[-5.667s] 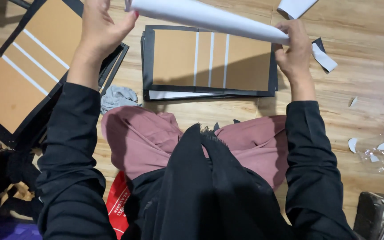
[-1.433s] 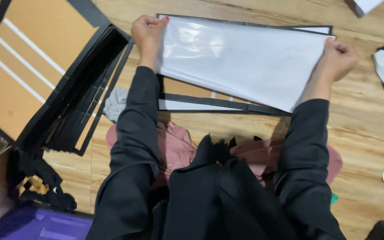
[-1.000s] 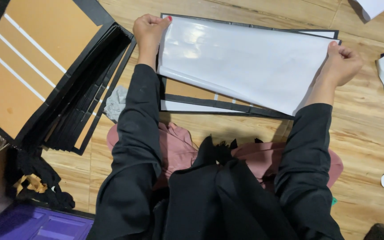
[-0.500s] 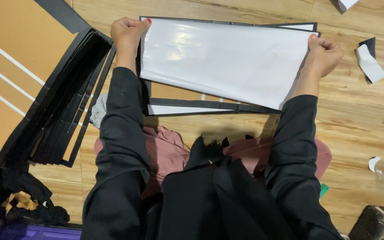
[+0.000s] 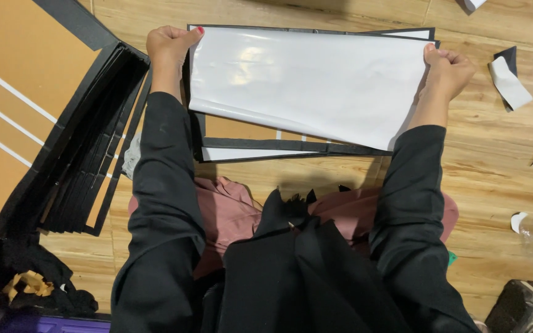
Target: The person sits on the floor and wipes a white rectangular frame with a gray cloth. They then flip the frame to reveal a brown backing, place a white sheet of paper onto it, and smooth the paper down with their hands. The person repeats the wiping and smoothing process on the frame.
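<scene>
A large glossy white sheet point(image 5: 306, 83) is stretched flat between both hands. My left hand point(image 5: 169, 46) pinches its upper left edge, and my right hand point(image 5: 446, 71) grips its upper right edge. The sheet lies over a pile of black-framed brown boards with white stripes point(image 5: 248, 139) on the wooden floor; only the pile's near and far edges show from under the sheet. Both arms are in black sleeves.
A second stack of black-edged brown boards point(image 5: 44, 123) fans out at the left. Torn white and black paper scraps point(image 5: 508, 77) lie at the right, more bits point(image 5: 528, 222) nearer. A dark case corner point(image 5: 525, 308) sits bottom right; dark cloth point(image 5: 38, 283) bottom left.
The sheet, held rolled above the boards at first, is now spread flat and has been lowered onto the board pile. Both hands have kept their hold on its ends.
</scene>
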